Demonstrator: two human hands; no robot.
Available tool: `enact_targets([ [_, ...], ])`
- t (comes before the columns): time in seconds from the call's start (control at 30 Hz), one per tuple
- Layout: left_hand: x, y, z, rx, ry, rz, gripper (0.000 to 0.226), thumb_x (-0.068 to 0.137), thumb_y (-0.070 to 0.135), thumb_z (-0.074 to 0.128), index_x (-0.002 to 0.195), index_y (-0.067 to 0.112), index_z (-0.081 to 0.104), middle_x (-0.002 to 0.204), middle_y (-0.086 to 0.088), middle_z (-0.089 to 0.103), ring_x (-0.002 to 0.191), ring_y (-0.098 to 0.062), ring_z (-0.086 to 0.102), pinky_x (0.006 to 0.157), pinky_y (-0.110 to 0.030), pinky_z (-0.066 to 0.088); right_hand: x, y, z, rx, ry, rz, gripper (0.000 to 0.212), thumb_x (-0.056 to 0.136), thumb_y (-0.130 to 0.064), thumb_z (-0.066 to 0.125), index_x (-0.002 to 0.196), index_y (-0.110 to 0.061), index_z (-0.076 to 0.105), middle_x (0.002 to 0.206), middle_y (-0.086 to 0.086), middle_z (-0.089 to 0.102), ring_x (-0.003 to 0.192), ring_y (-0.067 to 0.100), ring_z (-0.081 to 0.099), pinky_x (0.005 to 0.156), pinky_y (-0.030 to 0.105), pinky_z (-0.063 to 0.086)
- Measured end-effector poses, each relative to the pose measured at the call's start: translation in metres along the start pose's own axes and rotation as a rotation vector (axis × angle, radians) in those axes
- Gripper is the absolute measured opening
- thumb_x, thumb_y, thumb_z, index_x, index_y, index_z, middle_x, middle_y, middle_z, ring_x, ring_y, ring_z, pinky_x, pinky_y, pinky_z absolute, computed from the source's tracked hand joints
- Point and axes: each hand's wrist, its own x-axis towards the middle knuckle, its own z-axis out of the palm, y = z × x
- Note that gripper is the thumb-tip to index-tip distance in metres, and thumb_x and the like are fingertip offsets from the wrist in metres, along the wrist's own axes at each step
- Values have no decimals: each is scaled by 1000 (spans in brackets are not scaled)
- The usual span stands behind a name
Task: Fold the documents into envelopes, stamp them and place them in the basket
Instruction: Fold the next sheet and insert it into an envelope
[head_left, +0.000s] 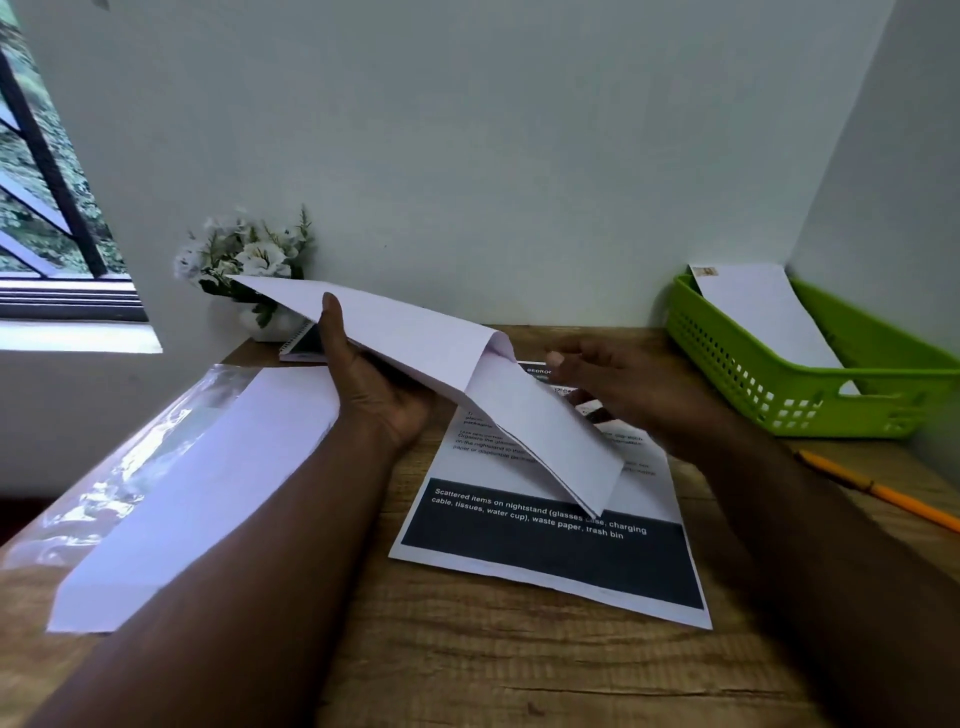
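Left hand (379, 384) grip clasps the envelope (415, 338); right hand (618, 384) loose.

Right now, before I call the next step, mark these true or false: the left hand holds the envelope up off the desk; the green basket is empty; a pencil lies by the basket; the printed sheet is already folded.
1. The left hand holds the envelope up off the desk. True.
2. The green basket is empty. False: one stamped envelope already lies in it.
3. A pencil lies near the basket. True, on the desk in front of it.
4. The printed sheet is already folded. False: it lies flat and unfolded on the desk, under the hands.
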Motion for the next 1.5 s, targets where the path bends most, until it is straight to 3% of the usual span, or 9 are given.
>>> enact_targets([
  [0.13, 2, 5, -2, -28, 43, 45, 58, 78, 67, 53, 106, 16, 55, 93, -8, 63, 90, -29, 62, 93, -49, 47, -5, 9, -25, 93, -372, 129, 62, 81, -7, 69, 134, -33, 47, 113, 6, 67, 95, 26, 65, 76, 40, 54],
  [0.33, 2, -3, -2, -33, -20, -38, 63, 75, 68, 55, 110, 16, 52, 96, -11, 60, 94, -31, 59, 103, -52, 38, 6, -1, 28, 711, -14, 24, 78, 78, -3, 70, 142, -29, 36, 118, 9, 62, 85, 21, 68, 71, 40, 57],
  [0.53, 2, 1, -3, -57, 19, -14, 59, 76, 66, 56, 109, 18, 55, 96, -10, 63, 99, -32, 59, 99, -54, 41, -5, 1, -6, 269, -181, -83, 95, 64, -2, 80, 138, -45, 37, 142, -3, 42, 66, 15, 63, 58, 31, 52],
  [0.8, -9, -25, 11, 80, -102, -164, 68, 75, 71, 54, 114, 16, 53, 101, -13, 61, 94, -30, 61, 98, -49, 43, 7, 9, 27, -186, 320, -493, 78, 68, -16, 83, 135, -35, 46, 123, -11, 49, 82, 4, 52, 74, 9, 42],
  [1.07, -7, -38, 29, 302, -202, -431, 101, 75, 88, 11, 136, 18, 52, 132, -14, 59, 122, -32, 56, 105, -45, 41, 10, 12, 9, -658, 436, -820, 44, 70, -5, 64, 112, -15, 69, 119, 4, 67, 105, 22, 66, 82, 40, 56],
  [1.17, -3, -36, 34, 561, -132, -339, 78, 89, 73, 17, 127, 20, 59, 119, -11, 67, 108, -32, 64, 95, -47, 50, 5, 9, 8, -769, 583, -853, 35, 77, -12, 49, 103, -14, 73, 111, 4, 71, 89, 27, 72, 64, 40, 59],
  [1.3, -6, -33, 23, 1241, 38, 85, 40, 98, 43, 46, 107, 10, 66, 82, -6, 68, 47, -18, 59, 43, -29, 47, 6, 12, 9, -1073, 677, -666, 23, 77, -12, 48, 82, -17, 70, 91, -1, 73, 70, 27, 69, 48, 31, 50],
  [1.4, -4, -29, 14, 1551, -48, 276, 23, 92, 20, 59, 112, 13, 67, 92, -2, 69, 56, -11, 57, 54, -26, 46, 11, 16, 12, -1158, 379, -338, 18, 86, -21, 56, 99, -22, 69, 107, 0, 69, 100, 26, 64, 74, 34, 52],
  [1.5, -2, -24, 16, 1755, -152, 355, 25, 88, 8, 59, 109, 11, 70, 102, -2, 70, 70, -6, 55, 71, -14, 46, 7, 19, 11, -821, -150, -113, 62, 81, -51, 67, 136, -29, 50, 143, -7, 48, 132, 13, 42, 105, 24, 32],
])
